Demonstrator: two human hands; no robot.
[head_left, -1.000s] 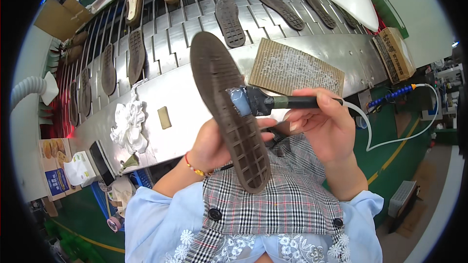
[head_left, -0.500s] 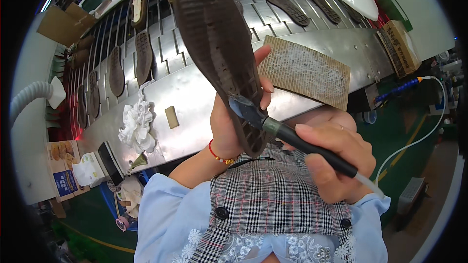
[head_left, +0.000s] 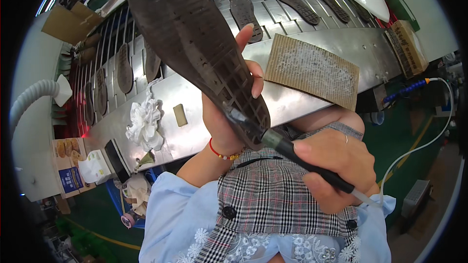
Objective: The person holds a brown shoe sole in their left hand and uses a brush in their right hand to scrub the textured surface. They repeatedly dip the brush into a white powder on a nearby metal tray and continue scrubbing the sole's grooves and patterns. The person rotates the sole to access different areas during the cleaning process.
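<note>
My left hand (head_left: 218, 124) grips a large dark brown shoe sole (head_left: 183, 31) from beneath near its heel, with fingers curling up over the right edge. The sole is tilted, its wide toe end raised toward the far left and its grid-patterned heel close to my body. My right hand (head_left: 341, 165) is closed round a black-handled brush (head_left: 324, 172) with a pale tube at its back end. The brush's grey tip (head_left: 236, 115) rests on the heel part, near the left edge. Part of the left palm is hidden under the sole.
Beyond lies a slatted metal conveyor with several soles (head_left: 295, 5). On the metal ledge are a white-crusted corrugated board (head_left: 314, 70), a crumpled white cloth (head_left: 145, 124) and a small beige block (head_left: 180, 115). A blue hose (head_left: 404, 90) hangs right; a white duct (head_left: 36, 95) stands left.
The sole's toe end has swung left, so it lies more slanted. The brush tip has moved slightly down toward the heel's left edge. Both hands keep their hold.
</note>
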